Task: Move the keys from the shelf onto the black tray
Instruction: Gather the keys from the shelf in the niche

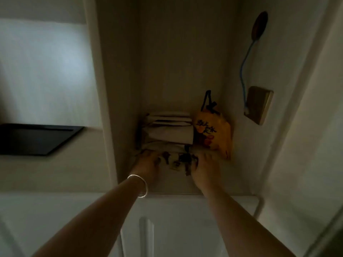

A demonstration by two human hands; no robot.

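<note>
Reaching into dim cream shelf (167,188), left hand (148,161) and right hand (204,167) flank dark bunched keys (185,159); fingers (194,161) touching them, grip unclear. Beyond, folded white cloths (170,130); flat black tray (37,139) well left.

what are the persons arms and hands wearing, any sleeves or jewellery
Both forearms are bare, with no sleeves in view. The left wrist carries a thin, shiny silver bangle just below the left hand. The right hand and its wrist show no jewellery, watch or glove.
</note>
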